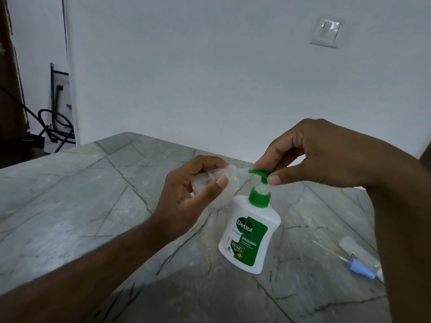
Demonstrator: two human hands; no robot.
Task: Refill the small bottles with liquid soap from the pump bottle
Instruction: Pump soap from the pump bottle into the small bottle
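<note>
- The white Dettol pump bottle stands upright on the grey marble-patterned table, its green-and-white label turned toward the camera.
- The green pump head is at the top of the bottle, above the green collar, with its spout pointing left.
- The right hand is over the pump: curled fingers lie on the top of the pump head and the thumb sits just beside its right end, so the hand is closed around the pump head.
- The left hand grips a small clear bottle, fingers wrapped round its body and thumb across the front.
- The small clear bottle is held off the table, tilted on its side, with its open neck directed right, right at the spout tip; whether they touch cannot be told.
- The clear bottle is blurred, so how much liquid it holds cannot be told.
- On the table to the right of the pump bottle, well apart from it, lies another small clear bottle on its side.
- Just beside it lies a blue spray cap with a thin dip tube, partly hidden by the right forearm.
- A white wall switch plate is on the wall behind.
</note>
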